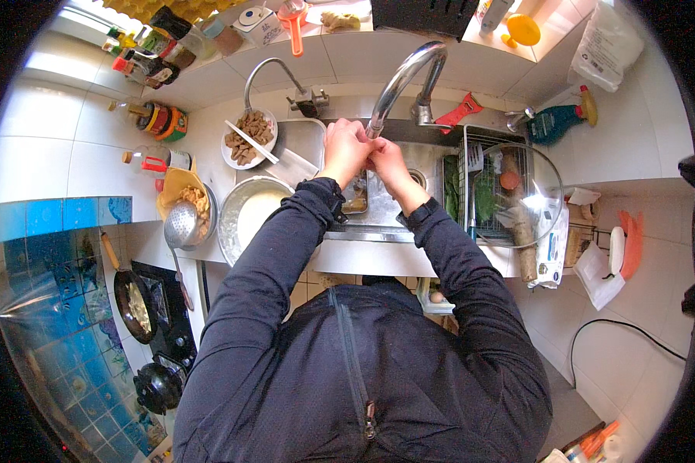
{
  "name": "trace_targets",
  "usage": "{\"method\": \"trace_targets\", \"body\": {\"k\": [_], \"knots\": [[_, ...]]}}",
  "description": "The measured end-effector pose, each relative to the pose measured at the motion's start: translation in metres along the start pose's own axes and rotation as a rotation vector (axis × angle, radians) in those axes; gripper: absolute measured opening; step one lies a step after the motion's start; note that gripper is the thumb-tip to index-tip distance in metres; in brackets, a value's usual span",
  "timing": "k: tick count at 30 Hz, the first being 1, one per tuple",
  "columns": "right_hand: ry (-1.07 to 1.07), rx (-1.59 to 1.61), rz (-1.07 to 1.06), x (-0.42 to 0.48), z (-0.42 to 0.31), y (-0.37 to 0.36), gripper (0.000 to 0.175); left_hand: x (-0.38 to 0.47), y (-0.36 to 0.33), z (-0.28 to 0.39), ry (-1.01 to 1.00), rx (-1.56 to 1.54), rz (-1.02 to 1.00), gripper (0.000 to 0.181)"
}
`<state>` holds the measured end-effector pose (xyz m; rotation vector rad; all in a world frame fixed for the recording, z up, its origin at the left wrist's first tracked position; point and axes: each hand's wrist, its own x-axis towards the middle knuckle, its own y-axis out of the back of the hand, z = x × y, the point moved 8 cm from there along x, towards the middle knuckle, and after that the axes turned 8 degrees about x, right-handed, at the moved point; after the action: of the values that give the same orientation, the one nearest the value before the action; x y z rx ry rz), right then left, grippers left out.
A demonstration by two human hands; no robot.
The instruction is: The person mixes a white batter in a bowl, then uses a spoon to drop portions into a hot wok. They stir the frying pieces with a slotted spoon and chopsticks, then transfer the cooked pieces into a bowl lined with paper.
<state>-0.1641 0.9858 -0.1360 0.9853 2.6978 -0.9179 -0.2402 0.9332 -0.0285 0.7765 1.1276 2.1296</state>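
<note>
My left hand [345,148] and my right hand [389,166] meet just under the spout of the chrome faucet [404,70], above the stainless steel sink [383,215]. Their fingers are bent and touch each other. Whether anything is between the fingertips is hidden. Partly behind my left wrist, a small rectangular container [357,195] with something brownish inside sits in the sink. Left of my hands, a white plate holds brown sliced food [249,138] with white chopsticks [251,142] across it. A large bowl [227,231] of pale batter or liquid stands near my left forearm.
A wire dish rack [486,228] holds leafy greens, a slotted spatula [474,159] and a glass lid [547,173]. On the left are a skimmer [182,224] over a bowl of fried food and a frying pan [132,301] by the stove. Bottles [150,66] line the back ledge.
</note>
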Motion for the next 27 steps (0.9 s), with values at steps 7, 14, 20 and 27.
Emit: {"method": "trace_targets", "body": {"k": [7, 14, 20, 27], "knots": [[-0.079, 0.447, -0.115, -0.016, -0.020, -0.008, 0.012, 0.005, -0.006, -0.009, 0.049, 0.072, -0.002, 0.027], [-0.126, 0.271, 0.023, -0.003, -0.003, 0.006, 0.017, -0.003, -0.006, -0.002, -0.066, 0.110, 0.018, 0.025], [-0.185, 0.351, 0.041, 0.004, 0.000, 0.031, 0.027, -0.003, -0.014, 0.003, -0.137, -0.080, 0.003, 0.022], [-0.245, 0.312, 0.175, -0.004, -0.005, 0.065, 0.054, -0.005, -0.007, -0.001, -0.169, 0.068, 0.018, 0.023]]}}
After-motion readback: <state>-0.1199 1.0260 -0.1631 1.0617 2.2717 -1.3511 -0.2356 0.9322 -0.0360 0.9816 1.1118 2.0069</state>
